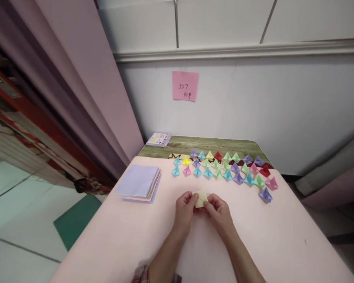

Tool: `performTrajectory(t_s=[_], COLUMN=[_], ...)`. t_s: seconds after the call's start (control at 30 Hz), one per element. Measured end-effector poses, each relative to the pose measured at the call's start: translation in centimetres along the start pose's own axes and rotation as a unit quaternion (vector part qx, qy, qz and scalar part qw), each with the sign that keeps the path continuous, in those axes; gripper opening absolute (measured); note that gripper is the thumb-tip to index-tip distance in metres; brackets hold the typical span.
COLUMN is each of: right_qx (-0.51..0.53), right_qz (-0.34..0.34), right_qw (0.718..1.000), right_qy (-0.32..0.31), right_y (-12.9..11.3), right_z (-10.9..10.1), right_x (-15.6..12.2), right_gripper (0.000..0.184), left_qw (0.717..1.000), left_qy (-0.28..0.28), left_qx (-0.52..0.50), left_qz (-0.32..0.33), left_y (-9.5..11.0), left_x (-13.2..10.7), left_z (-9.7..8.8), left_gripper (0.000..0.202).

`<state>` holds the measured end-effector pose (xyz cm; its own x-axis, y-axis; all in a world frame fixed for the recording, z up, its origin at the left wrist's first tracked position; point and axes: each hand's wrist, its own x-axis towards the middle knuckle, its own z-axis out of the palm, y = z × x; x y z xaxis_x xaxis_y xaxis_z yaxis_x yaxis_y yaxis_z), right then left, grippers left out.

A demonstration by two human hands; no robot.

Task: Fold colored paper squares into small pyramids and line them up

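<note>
Between my two hands is a small folded piece of pale yellow paper, held just above the pink tabletop. My left hand pinches its left side, thumb on top. On the right side, my right hand grips the lower corner with the thumb pressed on it. The fingers behind the paper are partly hidden. Beyond my hands stand rows of small folded paper boats in several colours, among them a purple one closest on the right, a pink one and a red one.
A stack of coloured paper sheets, lilac on top, lies left of my hands. A printed packet rests at the table's back left corner. A pink note is stuck to the wall behind. A curtain hangs at the left.
</note>
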<state>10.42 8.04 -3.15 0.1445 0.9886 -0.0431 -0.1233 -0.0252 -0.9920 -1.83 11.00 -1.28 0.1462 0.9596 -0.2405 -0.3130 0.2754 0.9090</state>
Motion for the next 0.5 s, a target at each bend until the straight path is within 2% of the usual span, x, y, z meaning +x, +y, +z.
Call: performTrajectory(t_s=[0.1, 0.23, 0.3, 0.4, 0.5], right_qx=[-0.004, 0.034, 0.045, 0.051, 0.056], right_qz=[0.005, 0.046, 0.059, 0.055, 0.046], right_qw=[0.999, 0.998, 0.997, 0.997, 0.996], right_qy=[-0.051, -0.036, -0.021, 0.024, 0.048], right_y=[-0.3, -0.5, -0.4, -0.1, 0.3], right_z=[-0.1, -0.3, -0.4, -0.4, -0.5], right_x=[-0.1, -0.1, -0.1, 0.1, 0.2], right_gripper=[0.027, 0.029, 0.029, 0.031, 0.025], left_qw=[1.000, 0.990, 0.987, 0.990, 0.987], left_qy=[-0.011, -0.097, -0.094, -0.056, -0.075], left_qx=[0.006, 0.103, 0.131, 0.128, 0.121], left_qz=[-0.003, -0.007, -0.002, 0.024, 0.068], left_y=[0.1, 0.0, -0.2, -0.2, 0.4], left_x=[0.1, 0.3, 0.3, 0.3, 0.1], left_z=[-0.5, -1.0, -1.1, -1.2, -1.1], left_gripper=[0.032, 0.033, 0.030, 0.030, 0.026])
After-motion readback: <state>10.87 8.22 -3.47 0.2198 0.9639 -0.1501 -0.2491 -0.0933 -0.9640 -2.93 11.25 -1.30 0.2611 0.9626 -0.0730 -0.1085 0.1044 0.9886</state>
